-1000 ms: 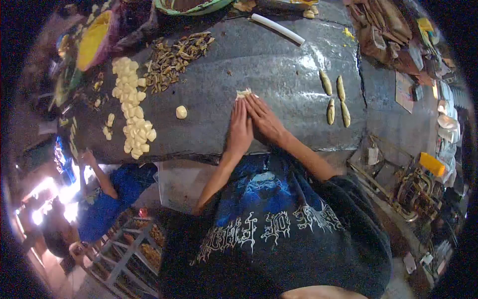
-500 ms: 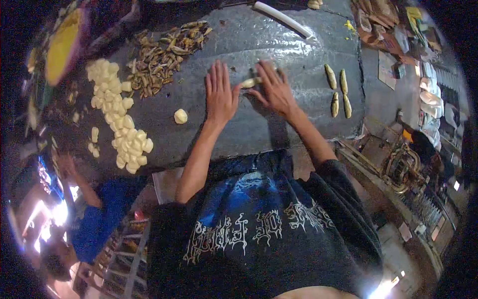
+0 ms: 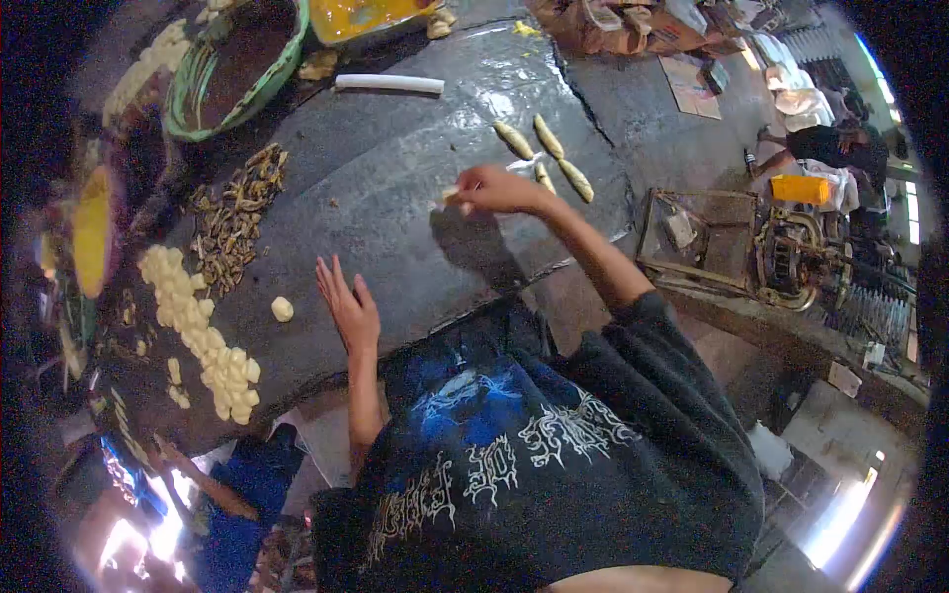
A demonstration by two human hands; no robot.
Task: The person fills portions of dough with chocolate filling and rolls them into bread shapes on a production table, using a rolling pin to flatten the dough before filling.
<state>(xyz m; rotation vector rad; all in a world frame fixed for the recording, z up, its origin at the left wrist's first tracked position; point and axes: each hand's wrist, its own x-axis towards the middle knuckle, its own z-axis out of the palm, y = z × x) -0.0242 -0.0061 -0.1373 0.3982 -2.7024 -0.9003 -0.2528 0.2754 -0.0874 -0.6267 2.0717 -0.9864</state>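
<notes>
My right hand point(image 3: 489, 190) is closed on a small piece of dough point(image 3: 451, 196), lifted above the dark table point(image 3: 386, 198). My left hand point(image 3: 348, 304) rests at the table with its fingers stretched out and nothing in it. A round dough ball point(image 3: 282, 309) lies to its left. Beyond that is a pile of pale dough pieces point(image 3: 205, 341), with a heap of brown strips point(image 3: 235, 217) behind it. Several rolled, filled dough pieces point(image 3: 563, 163) lie to the right of my right hand.
A white rod point(image 3: 389, 84) lies near the far edge, beside a green-rimmed basket point(image 3: 242, 114) and a tray with yellow contents point(image 3: 361, 18). Another person in blue point(image 3: 252, 484) is at the lower left. A metal machine point(image 3: 791, 259) stands at the right.
The view has turned. My right hand has left the table surface and closed on the dough piece, which lay between my hands. My left hand is now farther from my right.
</notes>
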